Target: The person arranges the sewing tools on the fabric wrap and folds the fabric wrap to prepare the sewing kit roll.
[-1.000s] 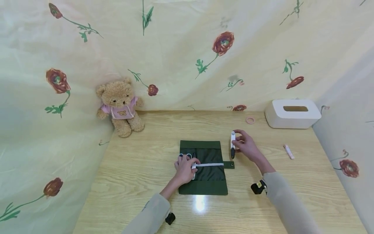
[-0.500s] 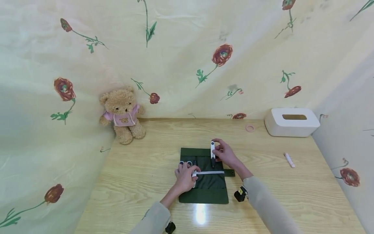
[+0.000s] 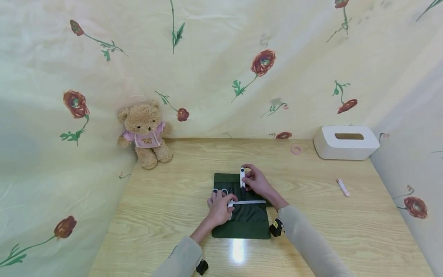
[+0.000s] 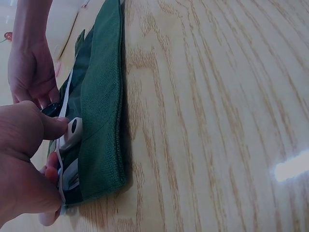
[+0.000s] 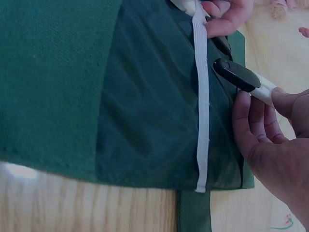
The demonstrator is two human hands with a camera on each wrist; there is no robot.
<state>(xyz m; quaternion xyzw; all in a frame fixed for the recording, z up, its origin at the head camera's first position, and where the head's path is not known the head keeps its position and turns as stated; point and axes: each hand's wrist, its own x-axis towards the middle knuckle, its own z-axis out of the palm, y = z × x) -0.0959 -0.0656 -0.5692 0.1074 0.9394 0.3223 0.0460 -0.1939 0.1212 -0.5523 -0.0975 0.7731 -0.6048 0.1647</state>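
Observation:
A dark green fabric tool case [image 3: 242, 230] lies unfolded on the table, a white elastic band [image 5: 202, 106] across its inside. My left hand [image 3: 219, 208] pinches the band near the case's left side, its thumb by a white piece with a dark oval hole [image 4: 73, 131] tucked there. Scissors, partly hidden, show their ring handles [image 3: 225, 191] above that hand. Over the case's upper part, my right hand [image 3: 256, 182] holds a slim white tool with a black end [image 5: 239, 76]. That black end points down towards the band, apart from it in the right wrist view.
A teddy bear [image 3: 145, 132] in a pink top sits at the back left. At the back right stands a white tissue box [image 3: 346, 144], with a pink ring [image 3: 296, 150] left of it. A small white-and-pink stick [image 3: 342, 187] lies on the right.
My right hand has carried the white tool leftwards from beside the case to above it, near the band. The left hand has stayed at the band. The head view has tilted slightly.

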